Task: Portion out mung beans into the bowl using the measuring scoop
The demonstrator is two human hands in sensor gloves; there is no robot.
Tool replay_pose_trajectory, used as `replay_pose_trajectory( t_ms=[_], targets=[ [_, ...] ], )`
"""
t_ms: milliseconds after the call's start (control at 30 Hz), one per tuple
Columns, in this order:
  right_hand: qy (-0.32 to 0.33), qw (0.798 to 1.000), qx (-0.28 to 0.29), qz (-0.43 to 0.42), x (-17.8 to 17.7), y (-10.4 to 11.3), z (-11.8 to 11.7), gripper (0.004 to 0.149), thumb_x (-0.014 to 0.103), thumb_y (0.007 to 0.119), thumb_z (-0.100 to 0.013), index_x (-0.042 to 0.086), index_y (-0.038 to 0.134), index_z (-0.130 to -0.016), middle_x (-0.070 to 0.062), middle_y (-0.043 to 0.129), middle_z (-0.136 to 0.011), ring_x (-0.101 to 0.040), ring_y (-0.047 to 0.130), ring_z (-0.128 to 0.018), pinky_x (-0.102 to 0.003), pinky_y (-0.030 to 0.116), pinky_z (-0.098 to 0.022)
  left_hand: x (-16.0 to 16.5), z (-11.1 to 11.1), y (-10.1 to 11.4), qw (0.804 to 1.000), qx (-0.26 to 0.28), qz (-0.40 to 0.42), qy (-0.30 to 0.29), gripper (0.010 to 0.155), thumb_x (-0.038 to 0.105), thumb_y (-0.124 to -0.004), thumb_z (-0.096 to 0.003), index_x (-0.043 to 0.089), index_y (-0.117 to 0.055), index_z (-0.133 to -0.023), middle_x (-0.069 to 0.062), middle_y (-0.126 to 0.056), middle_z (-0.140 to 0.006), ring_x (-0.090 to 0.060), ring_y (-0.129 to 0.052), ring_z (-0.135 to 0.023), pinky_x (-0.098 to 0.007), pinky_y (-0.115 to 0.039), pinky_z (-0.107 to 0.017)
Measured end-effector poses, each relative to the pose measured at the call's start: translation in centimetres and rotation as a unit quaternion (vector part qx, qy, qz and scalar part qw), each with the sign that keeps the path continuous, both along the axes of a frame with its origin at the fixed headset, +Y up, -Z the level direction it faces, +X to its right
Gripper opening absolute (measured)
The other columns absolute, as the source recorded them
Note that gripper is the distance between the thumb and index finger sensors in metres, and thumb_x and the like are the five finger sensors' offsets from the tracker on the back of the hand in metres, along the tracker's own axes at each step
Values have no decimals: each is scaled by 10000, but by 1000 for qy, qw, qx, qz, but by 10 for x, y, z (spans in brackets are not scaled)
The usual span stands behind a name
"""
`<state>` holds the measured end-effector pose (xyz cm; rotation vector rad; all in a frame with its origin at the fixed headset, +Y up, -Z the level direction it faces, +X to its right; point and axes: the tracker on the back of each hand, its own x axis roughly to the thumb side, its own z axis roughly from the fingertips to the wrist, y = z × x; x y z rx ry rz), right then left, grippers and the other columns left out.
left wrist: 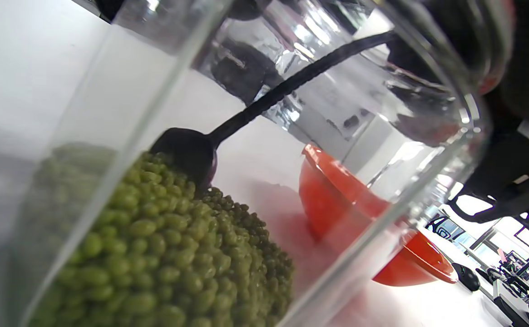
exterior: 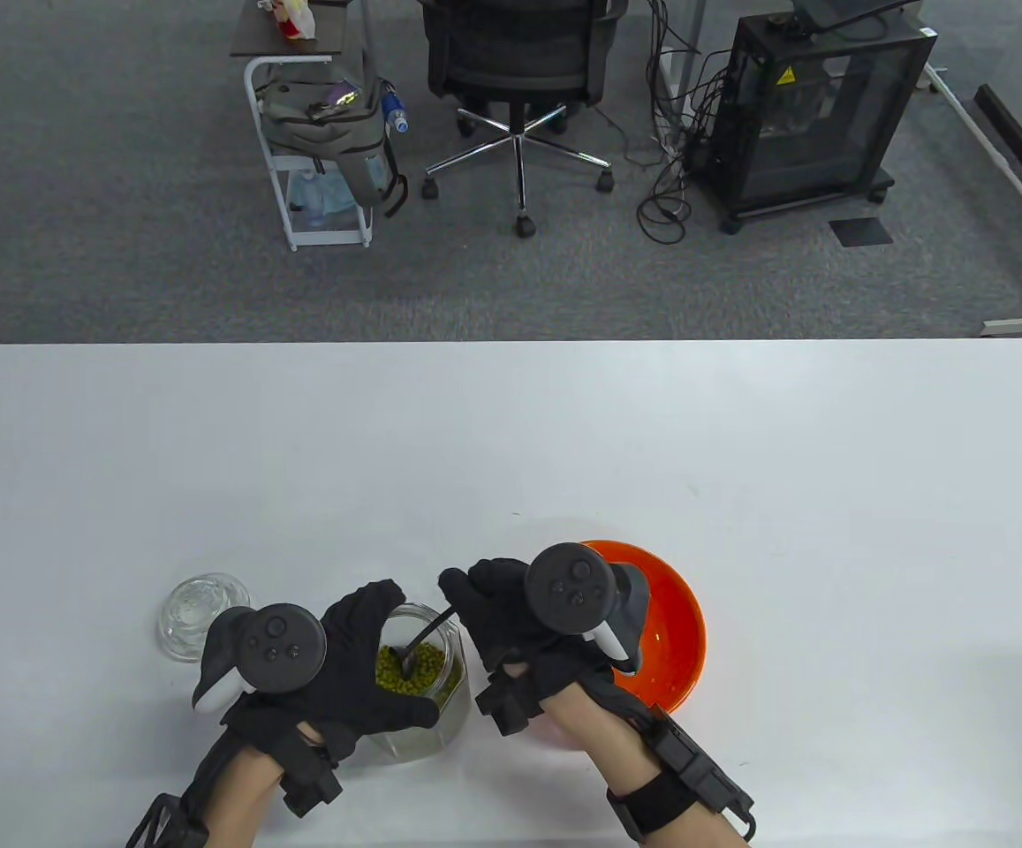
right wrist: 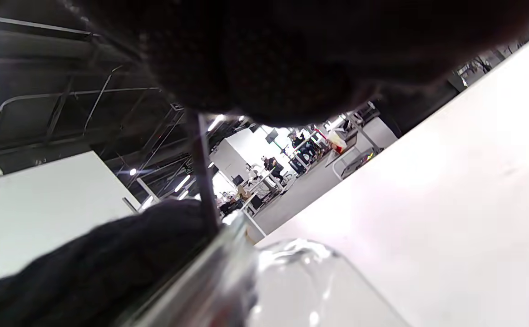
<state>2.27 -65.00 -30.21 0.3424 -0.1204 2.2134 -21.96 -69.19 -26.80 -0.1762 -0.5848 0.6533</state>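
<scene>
Scoop dipped into beans in the jar.

Thin, light, stiff; best pinched high on the handle, kept level, since small hard beans likely roll off. Right hand fingers clamped on handle. Left hand fingers wrapped round glass jar, breakable. Bowl just beside, on worktop.

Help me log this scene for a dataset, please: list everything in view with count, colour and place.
jar: 1, clear glass, near table edge, open
mung beans: many, green, inside jar
measuring scoop: 1, black, bowl end on the beans
bowl: 1, orange, right of jar
glass lid: 1, clear, left of jar
table: 1, white
office chair: 1, black, beyond table
cart: 1, white, holding grey bag
cabinet: 1, black, far right
left hand: black glove, fingers around jar
right hand: black glove, fingers holding scoop handle
</scene>
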Motion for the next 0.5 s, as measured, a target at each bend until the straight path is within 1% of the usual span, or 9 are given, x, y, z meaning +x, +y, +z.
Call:
replay_pose_trajectory(
  t_ms=[67, 200, 300, 500],
  targets=[
    [-5, 1000, -21, -10, 4, -3, -2, 431, 452, 793, -482, 74, 999, -467, -148, 1018, -351, -190, 983, -89, -320, 866, -55, 0, 0, 0, 1000, 0, -1, 0, 1277, 829, -909, -368, -14, -281, -1094, -306, -378, -1138, -609, -534, -1026, -698, -561, -730],
    [-18, 995, -75, -57, 13, -13, -6, 432, 449, 792, -484, 71, 999, -464, -149, 1017, -348, -189, 981, -88, -319, 865, -51, 0, 0, 0, 1000, -1, -1, 0, 1278, 830, -908, -368, -13, -280, -1095, -304, -378, -1138, -609, -534, -1027, -697, -562, -730],
    [-24, 992, -96, -82, 20, -17, -8, 432, 450, 791, -485, 72, 998, -464, -149, 1015, -347, -187, 980, -85, -316, 865, -49, 0, 0, 0, 1000, -1, -1, 0, 1277, 830, -907, -370, -13, -279, -1095, -304, -376, -1139, -610, -532, -1026, -697, -562, -730],
    [-45, 989, -106, -98, 33, -16, -7, 431, 453, 789, -486, 76, 998, -462, -144, 1016, -345, -181, 979, -80, -313, 864, -48, 0, 0, 0, 1000, -2, -1, -1, 1277, 829, -908, -370, -14, -280, -1095, -303, -376, -1139, -611, -534, -1025, -697, -562, -730]
  ],
)
